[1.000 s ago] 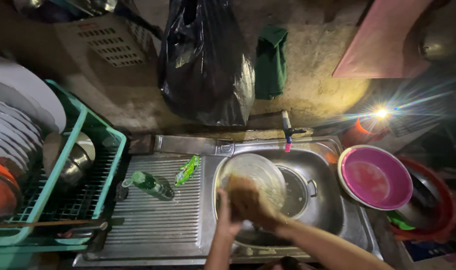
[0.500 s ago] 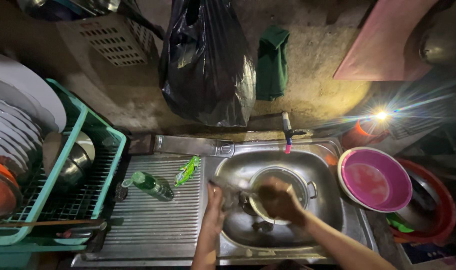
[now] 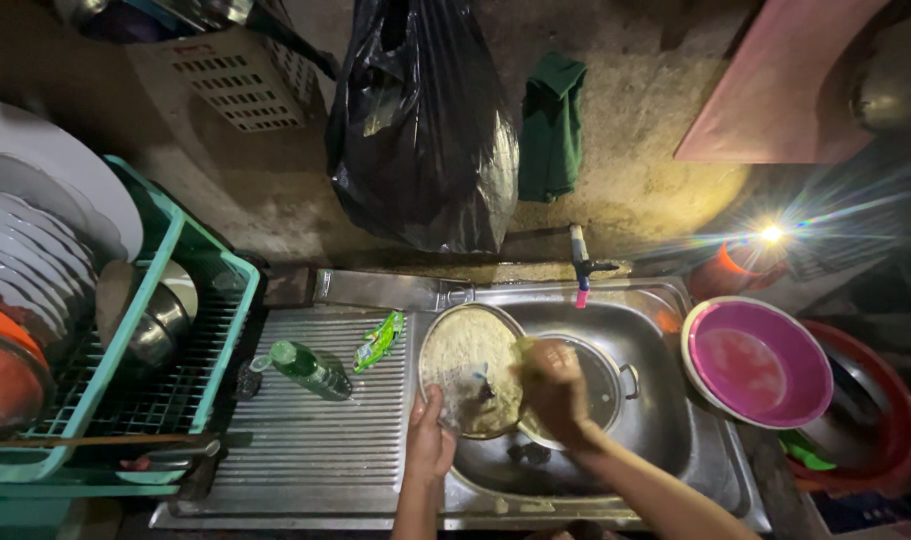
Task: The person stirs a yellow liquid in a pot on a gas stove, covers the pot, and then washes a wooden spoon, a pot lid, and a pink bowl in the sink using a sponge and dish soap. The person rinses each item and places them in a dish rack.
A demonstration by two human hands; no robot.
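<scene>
Steel sink [image 3: 665, 440] fills the lower middle of the head view, its ribbed draining board [image 3: 305, 440] running off toward nine o'clock; over the basin the left hand [image 3: 430, 445] grips the round lid [image 3: 472, 370] by its lower rim at about seven o'clock, fingers curled over the edge and thumb behind, so the disc stands tilted with its soapy face turned up to the scrubbing; the right hand [image 3: 555, 395] is bunched tight against the lid's edge at three o'clock, closed around what seems a yellowish sponge, though the thing itself is mostly hidden; holding the lid above the bowl lets suds drip inside rather than onto the board; beneath it a metal pot [image 3: 600, 385] sits in the basin, apart from the lid.

On the board at ten o'clock from the hands lie a green bottle [image 3: 310, 368] on its side and a green sachet [image 3: 378, 340], both within reach; farther at nine o'clock a green dish rack [image 3: 190, 330] holds white plates upright, on edge to drain; a pink basin [image 3: 755, 360] rests at three o'clock, just beside the sink; a black bag [image 3: 420, 130] hangs at twelve o'clock.
</scene>
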